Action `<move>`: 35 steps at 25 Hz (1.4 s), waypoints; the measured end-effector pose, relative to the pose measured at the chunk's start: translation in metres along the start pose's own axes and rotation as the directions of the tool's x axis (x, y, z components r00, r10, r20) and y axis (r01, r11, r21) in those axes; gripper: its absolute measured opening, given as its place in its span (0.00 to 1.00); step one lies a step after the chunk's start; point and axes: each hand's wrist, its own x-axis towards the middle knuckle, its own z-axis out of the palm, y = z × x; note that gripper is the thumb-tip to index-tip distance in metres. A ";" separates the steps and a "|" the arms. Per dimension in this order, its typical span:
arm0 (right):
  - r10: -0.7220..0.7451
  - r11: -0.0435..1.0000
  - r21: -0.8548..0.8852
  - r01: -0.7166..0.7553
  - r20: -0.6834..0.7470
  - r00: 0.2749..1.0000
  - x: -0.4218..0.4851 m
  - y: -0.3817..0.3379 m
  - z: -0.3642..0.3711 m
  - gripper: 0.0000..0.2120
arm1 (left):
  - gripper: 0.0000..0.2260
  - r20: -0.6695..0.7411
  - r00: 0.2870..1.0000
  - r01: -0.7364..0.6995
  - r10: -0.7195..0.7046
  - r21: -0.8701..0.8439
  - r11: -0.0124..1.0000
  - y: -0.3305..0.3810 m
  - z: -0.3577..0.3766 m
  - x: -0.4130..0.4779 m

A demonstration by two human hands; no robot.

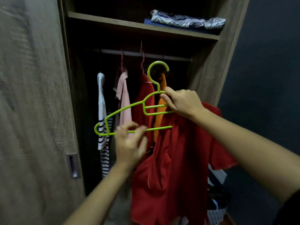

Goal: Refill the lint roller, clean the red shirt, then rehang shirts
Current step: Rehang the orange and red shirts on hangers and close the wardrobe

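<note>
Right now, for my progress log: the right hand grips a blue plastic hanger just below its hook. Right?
Not blue. In the head view the right hand grips a lime-green plastic hanger just below its hook.

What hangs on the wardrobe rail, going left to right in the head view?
Striped shirt → pink shirt → red garment → orange garment.

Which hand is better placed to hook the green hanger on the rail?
Likely right: the right hand grips the green hanger under its hook; the left hand is low by the bottom bar.
</note>
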 end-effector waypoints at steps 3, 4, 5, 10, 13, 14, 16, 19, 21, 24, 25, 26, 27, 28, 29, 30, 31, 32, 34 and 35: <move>-0.001 0.999 0.038 0.002 -0.018 1.000 0.004 -0.005 -0.005 0.21 | 0.16 0.535 0.805 0.313 -0.255 -0.017 0.950 0.010 0.030 -0.072; -0.016 0.999 0.048 0.016 -0.013 1.000 0.004 -0.006 -0.007 0.20 | 0.21 0.661 0.691 0.399 -0.292 -0.012 0.917 0.006 0.037 -0.088; -0.040 0.998 0.052 0.041 -0.010 0.999 0.002 -0.006 -0.008 0.20 | 0.24 0.729 0.615 0.480 -0.302 -0.042 0.876 -0.002 0.040 -0.094; -0.111 0.993 0.047 0.108 0.070 0.991 -0.027 0.011 -0.008 0.20 | 0.28 0.753 0.494 0.731 -0.434 -0.089 0.676 -0.063 0.024 -0.071; -0.100 0.995 0.014 0.099 0.154 0.983 -0.048 0.019 0.005 0.16 | 0.37 0.885 0.336 0.723 -0.324 -0.022 0.690 -0.093 -0.006 -0.040; -0.089 0.996 0.017 0.087 0.182 0.979 -0.054 0.021 0.009 0.15 | 0.36 0.914 0.282 0.706 -0.292 0.008 0.708 -0.104 -0.014 -0.031; -0.101 0.994 -0.008 0.105 0.220 0.970 -0.068 0.023 0.014 0.13 | 0.34 0.942 0.196 0.666 -0.273 0.077 0.742 -0.119 -0.025 -0.013; -0.104 0.990 -0.070 0.126 0.250 0.963 -0.075 0.010 0.024 0.13 | 0.27 0.878 0.244 0.536 -0.411 0.231 0.812 -0.113 -0.021 0.002; 0.032 0.999 -0.035 -0.023 0.307 0.951 -0.069 -0.006 0.028 0.18 | 0.19 0.702 0.506 0.497 -0.501 0.238 0.835 -0.073 -0.012 0.010; 0.285 0.935 0.087 -0.345 0.395 0.873 -0.054 -0.007 0.025 0.19 | 0.12 0.613 0.755 0.259 -0.233 0.047 0.965 -0.028 -0.011 0.004; 0.305 0.911 0.140 -0.387 0.402 0.864 -0.053 -0.003 0.024 0.21 | 0.13 0.608 0.782 0.152 -0.139 0.031 0.988 -0.026 -0.016 0.002; 0.311 0.891 0.191 -0.411 0.403 0.861 -0.054 0.001 0.020 0.23 | 0.16 0.551 0.829 0.071 -0.098 0.070 0.995 -0.033 -0.022 0.003; 0.314 0.873 0.235 -0.427 0.399 0.862 -0.056 0.005 0.016 0.26 | 0.19 0.461 0.881 0.044 -0.109 0.150 0.988 -0.042 -0.029 0.008; 0.319 0.859 0.270 -0.434 0.381 0.868 -0.057 0.007 0.015 0.29 | 0.22 0.393 0.908 0.050 -0.142 0.235 0.971 -0.052 -0.035 0.016; 0.322 0.851 0.297 -0.434 0.359 0.876 -0.057 0.009 0.013 0.30 | 0.25 0.384 0.909 0.043 -0.161 0.299 0.953 -0.060 -0.039 0.025; 0.322 0.845 0.316 -0.432 0.343 0.882 -0.055 0.008 0.011 0.29 | 0.26 0.434 0.887 0.020 -0.159 0.309 0.951 -0.068 -0.041 0.033; 0.318 0.841 0.332 -0.427 0.334 0.887 -0.051 0.005 0.010 0.27 | 0.27 0.499 0.855 0.006 -0.142 0.265 0.964 -0.074 -0.042 0.041; 0.315 0.838 0.344 -0.425 0.331 0.889 -0.047 0.004 0.008 0.25 | 0.25 0.528 0.838 0.036 -0.137 0.198 0.979 -0.079 -0.043 0.048; 0.320 0.825 0.355 -0.440 0.348 0.881 -0.041 0.007 0.006 0.26 | 0.20 0.458 0.869 0.141 -0.185 0.129 0.982 -0.092 -0.047 0.061; 0.328 0.817 0.360 -0.450 0.352 0.877 -0.041 0.013 0.004 0.26 | 0.18 0.412 0.883 0.197 -0.223 0.105 0.975 -0.100 -0.052 0.066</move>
